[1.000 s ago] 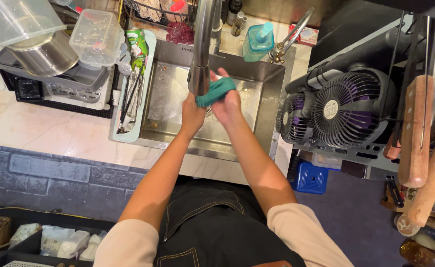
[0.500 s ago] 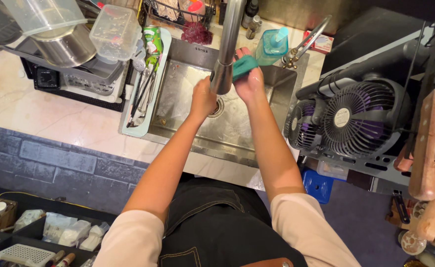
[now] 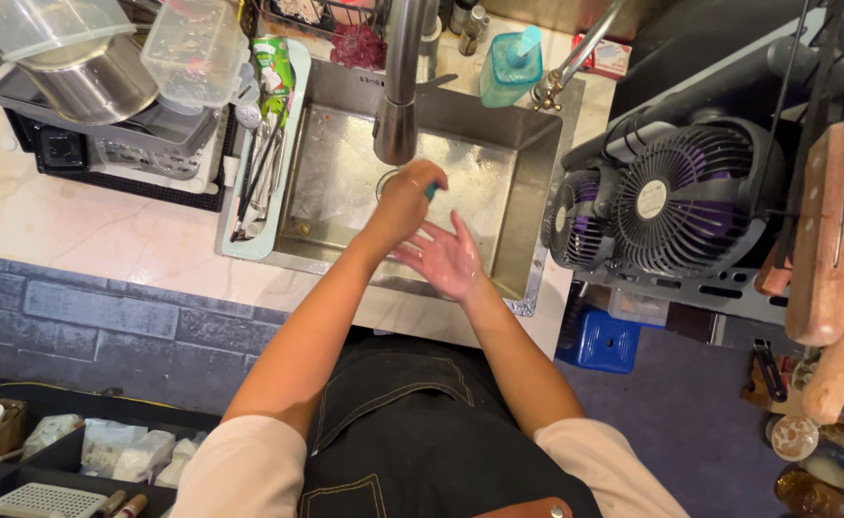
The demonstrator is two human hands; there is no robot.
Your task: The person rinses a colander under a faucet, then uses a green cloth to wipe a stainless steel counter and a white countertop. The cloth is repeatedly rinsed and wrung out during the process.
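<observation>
**Mia:** What is on the left?

**Tom:** A shiny metal pot and a clear box sit on a rack on the table. Next to them is a pale tray with long tools in it. It lies right beside the sink.

**Mia:** And the hands?

**Tom:** They are both down inside the sink now, under the tap. A moment ago they were up higher, close together by the tap.

**Mia:** Who has the blue-green sponge?

**Tom:** The left hand. It is closed tight around the sponge. Only a tiny bit pokes out by the fingers.

**Mia:** Did both hands hold it before?

**Tom:** Yes, both were on it. Now the right hand has let go. It is open, palm up, with its fingers spread wide. It holds nothing.

**Mia:** Are the two hands touching?

**Tom:** They are very close, the right one just below the left. I cannot tell if they touch.

**Mia:** So what does that mean?

**Tom:** I think the sponge is now a one-hand job, and the right hand is free.

**Mia:** What is on the right?

**Tom:** A blue soap bottle stands at the back corner of the sink. Past the sink are two dark fans.
</observation>
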